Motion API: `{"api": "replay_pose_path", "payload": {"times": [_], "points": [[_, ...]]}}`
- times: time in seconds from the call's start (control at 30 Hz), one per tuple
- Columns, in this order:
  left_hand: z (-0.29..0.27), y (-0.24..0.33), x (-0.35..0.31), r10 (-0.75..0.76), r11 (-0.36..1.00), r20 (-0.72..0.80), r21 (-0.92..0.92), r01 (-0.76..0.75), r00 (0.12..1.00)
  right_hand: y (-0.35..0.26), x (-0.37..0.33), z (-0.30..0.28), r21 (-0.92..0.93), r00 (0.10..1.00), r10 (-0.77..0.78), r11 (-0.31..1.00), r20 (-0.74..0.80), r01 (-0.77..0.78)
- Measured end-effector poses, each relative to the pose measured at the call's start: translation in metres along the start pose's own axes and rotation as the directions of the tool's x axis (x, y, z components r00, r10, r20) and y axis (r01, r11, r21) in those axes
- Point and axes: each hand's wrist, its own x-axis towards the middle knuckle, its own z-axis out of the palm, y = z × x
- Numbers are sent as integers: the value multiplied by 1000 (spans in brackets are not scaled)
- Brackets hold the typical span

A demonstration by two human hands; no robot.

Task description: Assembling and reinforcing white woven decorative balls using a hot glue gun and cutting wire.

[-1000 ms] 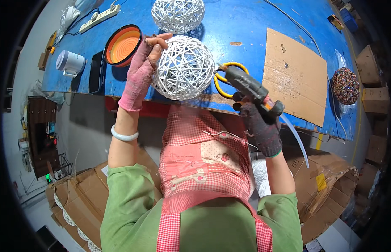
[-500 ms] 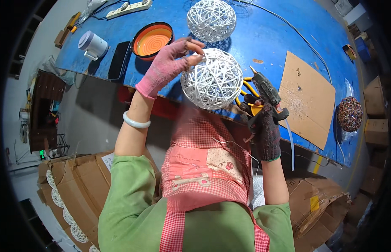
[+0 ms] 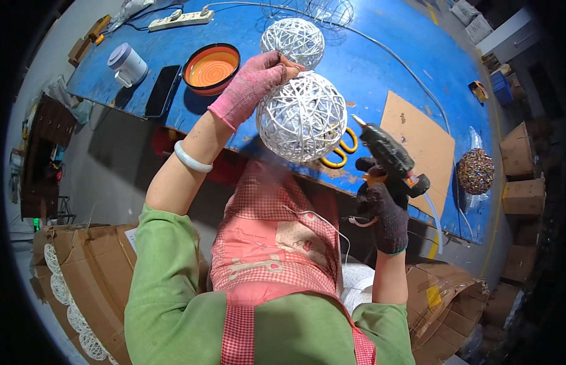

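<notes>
A white woven ball [image 3: 302,118] of criss-crossed strands sits at the table's near edge. My left hand [image 3: 254,85], in a pink fingerless glove, is closed with its fingertips pinched at the top of that ball; whether a loose strand is between them I cannot make out. In a dark glove, my right hand [image 3: 385,213] grips a black glue gun [image 3: 387,149]. The gun's nozzle points up and left, a little apart from the ball, and a pale glue stick [image 3: 435,222] hangs from its back. Yellow-handled scissors [image 3: 351,141] lie partly behind the ball.
Behind stands another white woven ball [image 3: 293,41]. An orange bowl [image 3: 211,68], a phone [image 3: 164,91], a mug [image 3: 128,64] and a power strip [image 3: 181,19] are on the left of the blue table [image 3: 380,67]. To the right are cardboard [image 3: 417,131] and a speckled ball [image 3: 476,171].
My left fingers have closed together at the ball's top, and the ball has turned. The glue gun has tilted and dropped slightly with my right hand. The whole view has shifted.
</notes>
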Motion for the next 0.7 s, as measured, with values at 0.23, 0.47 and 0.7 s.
{"api": "replay_pose_path", "payload": {"times": [0.23,0.47,0.7], "points": [[21,1,6,127,962,-76,254,-104,989,-3,2,9,-254,965,-223,934,136,251],[30,3,-5,161,949,-69,285,-136,984,-11,-4,14,-510,914,-384,764,133,395],[35,8,-14,170,929,-66,342,-138,983,-9,-11,15,-448,930,-340,816,141,366]]}}
